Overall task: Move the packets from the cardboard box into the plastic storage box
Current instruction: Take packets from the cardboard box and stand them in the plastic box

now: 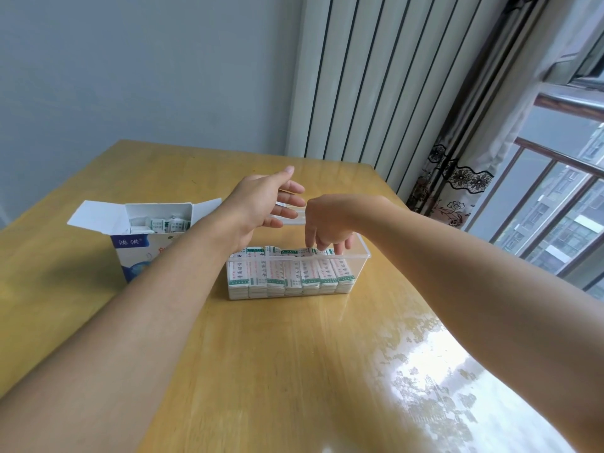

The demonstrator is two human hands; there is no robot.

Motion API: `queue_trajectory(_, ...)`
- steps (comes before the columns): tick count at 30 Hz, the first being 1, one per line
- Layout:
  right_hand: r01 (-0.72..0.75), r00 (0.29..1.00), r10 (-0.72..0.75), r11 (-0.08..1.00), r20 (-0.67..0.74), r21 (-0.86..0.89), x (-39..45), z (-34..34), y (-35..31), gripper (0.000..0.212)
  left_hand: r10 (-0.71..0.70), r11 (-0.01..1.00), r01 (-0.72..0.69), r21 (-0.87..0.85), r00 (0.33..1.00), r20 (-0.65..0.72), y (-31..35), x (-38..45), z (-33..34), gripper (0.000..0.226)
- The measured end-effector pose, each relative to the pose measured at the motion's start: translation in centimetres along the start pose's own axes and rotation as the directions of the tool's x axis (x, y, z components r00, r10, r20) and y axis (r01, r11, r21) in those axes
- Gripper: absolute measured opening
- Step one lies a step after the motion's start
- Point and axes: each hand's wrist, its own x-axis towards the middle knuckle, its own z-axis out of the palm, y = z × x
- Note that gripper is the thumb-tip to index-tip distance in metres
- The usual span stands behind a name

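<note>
The left hand [258, 204] hovers above the far end of the clear rectangular plastic storage box [358, 269], its fingers straight and spread, gripping nothing. The right hand [330, 223] reaches down into the same box from the right, wrist bent, its fingertips [309, 248] touching the top edges of the white paper packets with green bands [291, 273] that stand upright in a tight row inside (whether those fingers pinch a packet or only press on the row cannot be told). The two hands sit close together, the left a little farther away and higher than the right.

The packets fill the near stretch of the storage box, side by side, showing through its transparent wall. Just to the left of it, partly behind the left forearm, stands the white and blue cardboard box [130, 253] with its top flaps open; more loose packets of the same kind [160, 223] lie jumbled inside. Both boxes rest on a glossy yellow wooden table [294, 371]. Beyond the table are a grey wall, a white ribbed radiator [376, 76], a patterned curtain [457, 178] and a window [562, 204].
</note>
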Motion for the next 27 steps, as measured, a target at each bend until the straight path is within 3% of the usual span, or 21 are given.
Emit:
queue_trajectory(12, 0.019, 1.0, -0.019, 1.0, -0.008, -0.011, -0.46, 0.12, 0.1, 0.048, -0.002, 1.0, 0.002, 0.006, 1.0, 0.006, -0.1, 0.08, 0.03, 0.043)
queue_trajectory(19, -0.034, 0.999, 0.034, 0.999, -0.032, -0.017, 0.04, 0.22, 0.39, 0.03, -0.005, 1.0, 0.005, 0.009, 1.0, 0.014, -0.13, 0.05, 0.04, 0.043)
queue_trajectory(27, -0.061, 0.998, 0.06, 0.997, -0.024, -0.055, 0.49, 0.36, 0.29, 0.029, -0.003, 1.0, 0.003, 0.019, 1.0, 0.022, -0.23, 0.1, 0.01, 0.042)
